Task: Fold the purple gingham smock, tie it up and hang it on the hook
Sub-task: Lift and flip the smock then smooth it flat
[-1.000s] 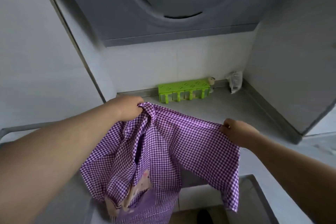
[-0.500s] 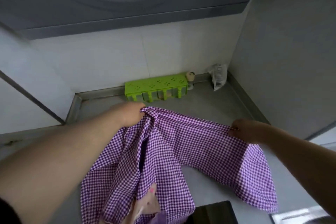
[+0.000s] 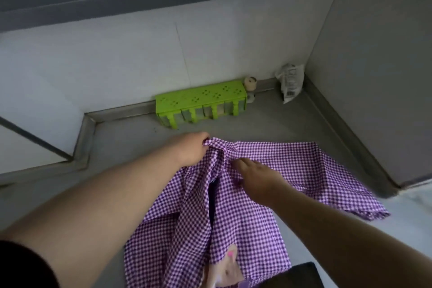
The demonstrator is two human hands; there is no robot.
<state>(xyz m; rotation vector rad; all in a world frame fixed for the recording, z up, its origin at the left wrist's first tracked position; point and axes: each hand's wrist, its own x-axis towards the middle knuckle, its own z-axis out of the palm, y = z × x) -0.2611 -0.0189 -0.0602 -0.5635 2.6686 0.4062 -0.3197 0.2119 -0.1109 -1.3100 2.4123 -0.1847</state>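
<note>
Two hands on purple gingham smock (image 3: 252, 196), left hand (image 3: 191, 151) fingers bunching collar, right hand (image 3: 256, 174) fingers flat.

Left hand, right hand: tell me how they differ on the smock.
The left hand grips a bunched fold at the far edge of the smock; the right hand lies on it with fingers straight, gripping nothing. The left hand sits farther from the person and at the cloth's edge; the right hand is nearer, over its middle. Both touch the smock.
</note>
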